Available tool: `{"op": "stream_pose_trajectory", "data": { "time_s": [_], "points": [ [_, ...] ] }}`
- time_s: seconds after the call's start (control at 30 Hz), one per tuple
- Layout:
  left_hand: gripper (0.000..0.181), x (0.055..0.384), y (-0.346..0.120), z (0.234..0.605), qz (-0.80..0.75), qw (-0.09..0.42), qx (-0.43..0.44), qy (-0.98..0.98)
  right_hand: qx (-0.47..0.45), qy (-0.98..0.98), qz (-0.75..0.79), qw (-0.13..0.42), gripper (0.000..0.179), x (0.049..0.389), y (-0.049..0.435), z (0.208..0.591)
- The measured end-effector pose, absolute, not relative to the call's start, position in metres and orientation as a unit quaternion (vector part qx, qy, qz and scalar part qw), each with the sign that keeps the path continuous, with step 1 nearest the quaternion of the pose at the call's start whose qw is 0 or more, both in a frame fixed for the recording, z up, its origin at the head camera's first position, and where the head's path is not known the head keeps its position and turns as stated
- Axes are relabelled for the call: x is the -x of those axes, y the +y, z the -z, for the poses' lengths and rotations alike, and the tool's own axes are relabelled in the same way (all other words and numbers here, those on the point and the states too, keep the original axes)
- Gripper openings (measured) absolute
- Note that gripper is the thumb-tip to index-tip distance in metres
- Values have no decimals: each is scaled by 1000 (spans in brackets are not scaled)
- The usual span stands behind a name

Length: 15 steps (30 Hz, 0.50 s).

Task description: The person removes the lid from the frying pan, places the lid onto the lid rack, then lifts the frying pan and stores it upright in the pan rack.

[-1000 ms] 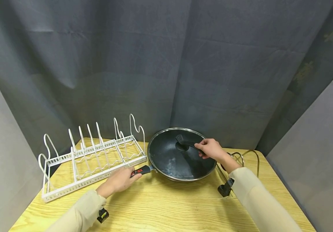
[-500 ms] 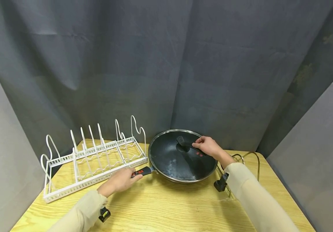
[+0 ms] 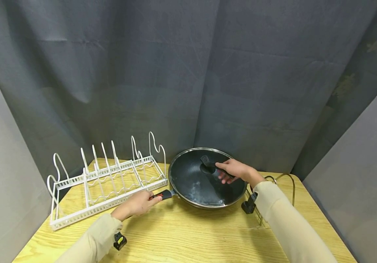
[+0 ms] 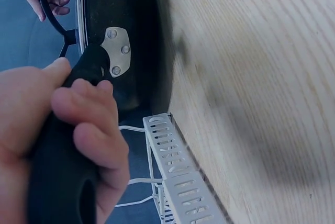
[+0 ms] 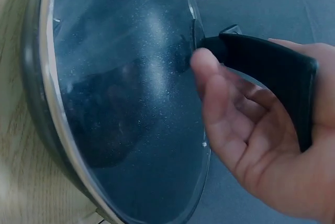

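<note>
In the head view a black wok (image 3: 193, 205) stands on the table at the centre, covered by a glass lid (image 3: 191, 182) with a metal rim. My left hand (image 3: 137, 203) grips the wok's black handle (image 3: 166, 194); in the left wrist view its fingers (image 4: 99, 140) curl round it, behind a riveted metal bracket (image 4: 119, 51). On the right, my right hand (image 3: 235, 170) holds the lid's curved black handle (image 5: 272, 64). The right wrist view shows its fingers (image 5: 225, 114) bent beneath that handle, fingertips by the knob's base. The lid sits on the wok's rim.
A white wire rack (image 3: 109, 202) with upright dividers stands left of the wok, its right end close to the wok. Behind the right forearm is a gold-coloured wire rack (image 3: 293, 186), partly hidden. Grey curtains (image 3: 188, 73) enclose the wooden table (image 3: 188, 237) behind and at both sides.
My right hand has shifted slightly left along the lid's handle, and its fingers have moved from pinching the handle's end to underneath it. The left hand keeps its hold; wok and lid stay put.
</note>
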<state>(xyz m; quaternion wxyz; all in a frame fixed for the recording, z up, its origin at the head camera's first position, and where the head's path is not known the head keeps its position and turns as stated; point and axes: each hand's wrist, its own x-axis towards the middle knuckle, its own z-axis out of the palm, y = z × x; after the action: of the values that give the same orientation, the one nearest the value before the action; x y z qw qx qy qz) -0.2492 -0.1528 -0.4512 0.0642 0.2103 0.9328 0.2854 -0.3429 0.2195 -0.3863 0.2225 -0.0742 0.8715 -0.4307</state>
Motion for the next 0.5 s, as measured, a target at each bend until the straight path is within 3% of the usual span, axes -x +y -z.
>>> {"op": "stream_pose_trajectory", "data": {
  "time_s": [0.5],
  "points": [
    [44,248,-152,450,-282,61,-197,937,87,777,521,343,53,347,227,383]
  ]
}}
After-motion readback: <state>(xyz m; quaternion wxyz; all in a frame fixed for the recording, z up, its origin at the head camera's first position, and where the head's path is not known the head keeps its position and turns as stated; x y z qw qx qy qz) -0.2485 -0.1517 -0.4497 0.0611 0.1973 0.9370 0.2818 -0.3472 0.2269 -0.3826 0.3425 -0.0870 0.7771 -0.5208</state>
